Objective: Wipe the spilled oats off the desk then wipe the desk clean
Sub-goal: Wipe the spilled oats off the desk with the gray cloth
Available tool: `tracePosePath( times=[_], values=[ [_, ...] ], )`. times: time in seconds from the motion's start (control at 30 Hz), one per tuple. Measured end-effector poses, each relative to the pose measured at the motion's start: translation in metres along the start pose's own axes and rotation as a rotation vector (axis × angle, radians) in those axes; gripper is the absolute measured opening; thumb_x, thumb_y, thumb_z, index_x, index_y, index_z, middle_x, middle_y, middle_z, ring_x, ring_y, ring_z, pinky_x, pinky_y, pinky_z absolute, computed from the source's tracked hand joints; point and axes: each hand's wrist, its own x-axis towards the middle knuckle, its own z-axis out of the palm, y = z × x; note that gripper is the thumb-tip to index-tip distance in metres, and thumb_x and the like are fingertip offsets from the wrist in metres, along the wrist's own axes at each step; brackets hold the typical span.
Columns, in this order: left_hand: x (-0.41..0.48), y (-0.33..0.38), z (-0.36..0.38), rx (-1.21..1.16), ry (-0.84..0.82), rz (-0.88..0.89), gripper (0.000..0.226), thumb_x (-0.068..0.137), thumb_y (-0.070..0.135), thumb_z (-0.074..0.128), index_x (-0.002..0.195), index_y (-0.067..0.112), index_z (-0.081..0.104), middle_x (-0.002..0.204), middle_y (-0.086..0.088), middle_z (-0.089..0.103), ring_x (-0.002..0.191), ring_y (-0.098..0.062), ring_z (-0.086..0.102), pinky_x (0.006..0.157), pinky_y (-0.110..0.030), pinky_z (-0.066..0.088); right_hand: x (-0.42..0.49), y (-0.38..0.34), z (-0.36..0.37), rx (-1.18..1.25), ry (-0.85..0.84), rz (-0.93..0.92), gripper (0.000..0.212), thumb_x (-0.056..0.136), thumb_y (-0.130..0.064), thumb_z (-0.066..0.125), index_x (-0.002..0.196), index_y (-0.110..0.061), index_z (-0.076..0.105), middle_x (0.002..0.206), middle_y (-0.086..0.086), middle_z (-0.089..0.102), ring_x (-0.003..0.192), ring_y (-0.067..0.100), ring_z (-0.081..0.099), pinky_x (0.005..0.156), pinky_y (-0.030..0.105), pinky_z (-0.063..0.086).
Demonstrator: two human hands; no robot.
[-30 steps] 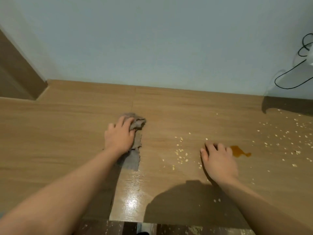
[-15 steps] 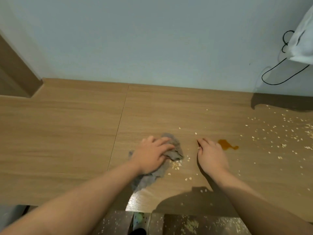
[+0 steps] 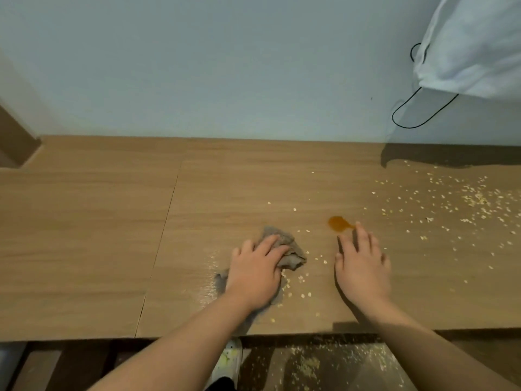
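Fingers (image 3: pixel 267 245) of the left hand (image 3: pixel 253 275) lie straight and slightly spread, pressing a grey cloth (image 3: pixel 294 259) flat on the desk (image 3: pixel 84 235). The right hand (image 3: pixel 363 266) rests palm-down just to the right, fingers loosely spread, holding nothing. A few oats (image 3: pixel 303 294) lie between the two hands, at the cloth's right edge, so the left hand is nearer them. The thick scatter (image 3: pixel 479 204) lies well off to the right, beyond the right hand, stretching along the desk toward the wall (image 3: pixel 225 80). An orange spill (image 3: pixel 337 223) sits just beyond the right fingertips. The desk's front edge is near, with oats on the floor (image 3: pixel 310 362) below. Bare desk opens leftward and wallward.
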Motion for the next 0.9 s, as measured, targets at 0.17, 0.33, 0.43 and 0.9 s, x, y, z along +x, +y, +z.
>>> tracePosePath(
  times=[0.17,0.33,0.43,0.9],
  values=[
    [0.002,-0.07,-0.007,0.099,0.117,-0.226,0.045,0.096,0.037,0.028,0.14,0.04,0.033,0.152,0.012,0.026,0.116,-0.024,0.042,0.092,-0.033,0.038,-0.008,0.028,0.001,0.075,-0.093,0.046,0.05,0.101,-0.037,0.025,0.148,-0.022,0.02,0.156,0.002,0.02,0.142,0.024,0.019,0.114,0.044,0.022],
    [0.002,-0.057,-0.015,-0.027,0.133,-0.555,0.044,0.097,0.032,0.036,0.141,0.038,0.034,0.152,0.009,0.026,0.12,-0.027,0.038,0.095,-0.037,0.037,-0.009,0.038,0.002,0.134,-0.164,-0.007,0.05,0.102,-0.034,0.025,0.149,-0.02,0.021,0.157,0.0,0.015,0.144,0.022,0.011,0.117,0.042,0.016],
    [-0.002,-0.01,-0.003,-0.038,0.072,-0.272,0.044,0.097,0.033,0.035,0.14,0.043,0.031,0.151,0.013,0.025,0.111,-0.018,0.038,0.094,-0.03,0.039,-0.008,0.037,0.004,0.117,-0.152,-0.017,0.051,0.101,-0.034,0.027,0.149,-0.02,0.02,0.157,0.001,0.014,0.144,0.024,0.009,0.117,0.044,0.016],
    [-0.076,-0.06,-0.021,-0.114,0.166,-0.902,0.048,0.099,0.031,0.033,0.147,0.031,0.024,0.155,0.002,0.018,0.124,-0.032,0.033,0.098,-0.043,0.036,-0.012,0.044,0.005,0.074,-0.175,-0.083,0.054,0.101,-0.035,0.026,0.151,-0.022,0.012,0.158,0.001,0.005,0.145,0.026,0.004,0.117,0.047,0.014]
  ],
)
